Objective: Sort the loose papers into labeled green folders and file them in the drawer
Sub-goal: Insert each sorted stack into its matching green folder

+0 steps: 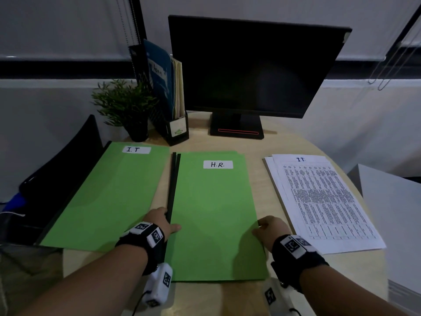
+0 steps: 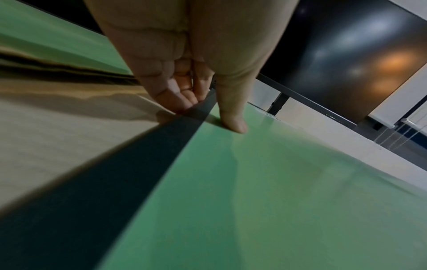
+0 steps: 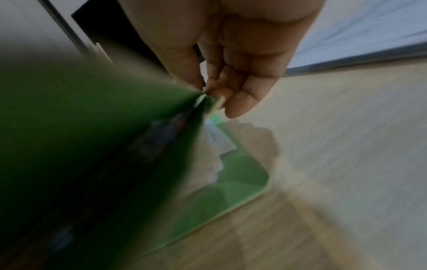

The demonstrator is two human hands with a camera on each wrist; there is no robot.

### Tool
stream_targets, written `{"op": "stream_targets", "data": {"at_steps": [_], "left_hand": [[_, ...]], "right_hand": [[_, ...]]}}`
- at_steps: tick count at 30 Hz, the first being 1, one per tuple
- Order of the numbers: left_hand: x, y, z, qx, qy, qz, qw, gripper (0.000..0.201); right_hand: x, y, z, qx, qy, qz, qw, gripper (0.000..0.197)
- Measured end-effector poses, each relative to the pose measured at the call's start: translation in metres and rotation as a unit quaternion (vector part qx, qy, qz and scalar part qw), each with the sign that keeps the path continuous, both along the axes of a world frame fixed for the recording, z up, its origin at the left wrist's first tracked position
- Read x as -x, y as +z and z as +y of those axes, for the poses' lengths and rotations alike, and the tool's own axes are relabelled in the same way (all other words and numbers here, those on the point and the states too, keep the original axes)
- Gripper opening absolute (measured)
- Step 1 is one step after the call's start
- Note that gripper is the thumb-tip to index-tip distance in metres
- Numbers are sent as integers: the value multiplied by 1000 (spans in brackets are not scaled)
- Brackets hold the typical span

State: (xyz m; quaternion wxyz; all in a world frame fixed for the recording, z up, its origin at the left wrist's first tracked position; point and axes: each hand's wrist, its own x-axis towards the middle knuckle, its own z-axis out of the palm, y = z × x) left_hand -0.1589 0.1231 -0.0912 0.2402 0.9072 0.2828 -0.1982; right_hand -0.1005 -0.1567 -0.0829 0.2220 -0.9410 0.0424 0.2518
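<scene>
The green H.R. folder (image 1: pixel 216 213) lies in the middle of the round wooden table (image 1: pixel 268 142), its black spine (image 1: pixel 172 185) on the left. My left hand (image 1: pixel 169 222) straddles that spine near its front end, thumb (image 2: pixel 233 120) pressing on the cover and fingertips (image 2: pixel 175 102) on the far side. My right hand (image 1: pixel 262 226) pinches the right edge of the cover. In the right wrist view the cover (image 3: pixel 104 146) is lifted a little off the back leaf (image 3: pixel 242 182), with white sheets (image 3: pixel 212 164) inside. The I.T. folder (image 1: pixel 109 197) lies shut at the left. A stack of printed papers (image 1: pixel 323 201) headed I.T. lies at the right.
A dark monitor (image 1: pixel 250 69) stands at the back of the table, with a potted plant (image 1: pixel 123 103) and a black file holder (image 1: pixel 175 124) to its left. A black chair (image 1: pixel 61 174) is at the left. A white unit (image 1: pixel 391 213) stands off the right edge.
</scene>
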Motion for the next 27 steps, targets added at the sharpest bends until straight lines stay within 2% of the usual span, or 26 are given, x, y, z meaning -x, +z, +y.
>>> {"op": "stream_targets", "data": {"at_steps": [6,13,16,18,20,22,24,27], "left_hand": [[-5,-4,-2,-24,-15,17,999,68],[-18,-9,4,-48,-50,44,997,62],[-23,-4,20,-88,-100,61,989,50],[-29,5,38,-135,-95,55,985,49],[-34,13,57,-166,-64,74,981,58],[-33,12,74,-167,-37,121,978,78],[-26,6,83,-141,-33,162,976,98],[-16,2,85,-124,-58,170,976,102]], "right_hand": [[-14,9,12,78,23,15,997,31],[-17,7,20,163,67,29,984,41],[-15,23,33,142,95,-54,984,44],[-9,33,50,111,156,-103,976,55],[0,35,68,97,224,-72,967,74],[8,28,81,113,256,5,960,93],[13,18,85,153,281,37,947,98],[11,12,83,187,296,35,936,96]]}}
